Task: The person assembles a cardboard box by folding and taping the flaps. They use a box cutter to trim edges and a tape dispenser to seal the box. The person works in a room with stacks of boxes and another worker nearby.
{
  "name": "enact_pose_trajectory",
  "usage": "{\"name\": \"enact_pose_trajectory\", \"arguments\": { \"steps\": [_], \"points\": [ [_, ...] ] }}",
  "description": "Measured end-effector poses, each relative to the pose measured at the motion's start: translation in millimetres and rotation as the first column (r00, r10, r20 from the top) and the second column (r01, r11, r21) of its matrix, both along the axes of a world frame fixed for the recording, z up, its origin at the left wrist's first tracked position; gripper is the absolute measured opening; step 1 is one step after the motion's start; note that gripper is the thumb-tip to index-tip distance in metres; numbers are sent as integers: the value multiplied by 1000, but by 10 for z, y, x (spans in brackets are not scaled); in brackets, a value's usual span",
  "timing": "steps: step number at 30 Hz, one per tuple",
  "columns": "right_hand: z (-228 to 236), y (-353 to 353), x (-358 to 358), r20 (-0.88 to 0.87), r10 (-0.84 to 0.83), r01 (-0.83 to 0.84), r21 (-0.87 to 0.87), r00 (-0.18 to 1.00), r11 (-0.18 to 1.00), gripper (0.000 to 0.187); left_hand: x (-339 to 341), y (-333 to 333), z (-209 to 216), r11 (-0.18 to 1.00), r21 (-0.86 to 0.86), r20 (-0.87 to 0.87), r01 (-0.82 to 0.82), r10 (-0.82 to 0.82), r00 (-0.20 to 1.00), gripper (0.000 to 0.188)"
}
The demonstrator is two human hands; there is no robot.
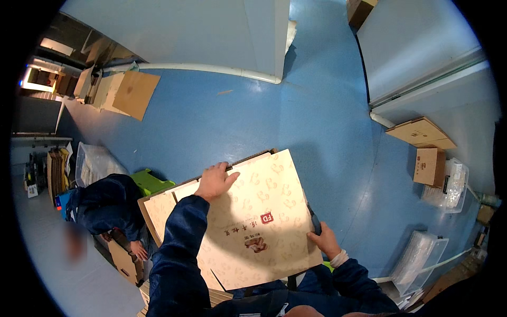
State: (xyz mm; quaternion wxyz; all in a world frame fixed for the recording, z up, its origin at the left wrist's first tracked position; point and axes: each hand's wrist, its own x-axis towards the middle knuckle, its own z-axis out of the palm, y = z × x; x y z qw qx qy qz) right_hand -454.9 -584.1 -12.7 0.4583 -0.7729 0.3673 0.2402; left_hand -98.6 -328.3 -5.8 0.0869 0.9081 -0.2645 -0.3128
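Before me lies a cream printed cardboard sheet (280,211), with a pale pattern and a small red mark. It rests at an angle on other cream sheets and a brown carton edge (145,215). My left hand (215,182) lies on its far left edge, thumb spread over the printed face and fingers reaching to the rim. At the right edge, my right hand (326,242) is closed around a slim dark object (316,223), too hidden to name. The right thumb is by the sheet's edge.
To the left, a co-worker in dark blue (108,203) bends over a brown carton (122,259), beside a green stool (150,182). Flattened cardboard (137,95) lies farther off. On the right are a brown box (429,166) and a clear plastic bin (420,261) on the blue floor.
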Motion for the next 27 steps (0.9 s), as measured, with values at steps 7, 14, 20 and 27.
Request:
{"name": "enact_pose_trajectory", "arguments": {
  "steps": [7,14,20,27],
  "points": [
    [142,-202,193,70,22,-19,-49,997,999,41,-186,30,-212,985,-170,183,-4,36,982,58],
    [425,-388,2029,529,191,-142,-133,827,981,47,-278,144,-347,983,-176,331,53,9,944,51],
    [-72,-444,2882,307,455,-412,-195,836,890,37,-305,70,-402,974,-224,356,36,47,933,51],
    [-118,-276,2918,309,175,-242,195,935,950,31,-332,29,-407,968,-232,406,94,8,914,62]
  ]
}}
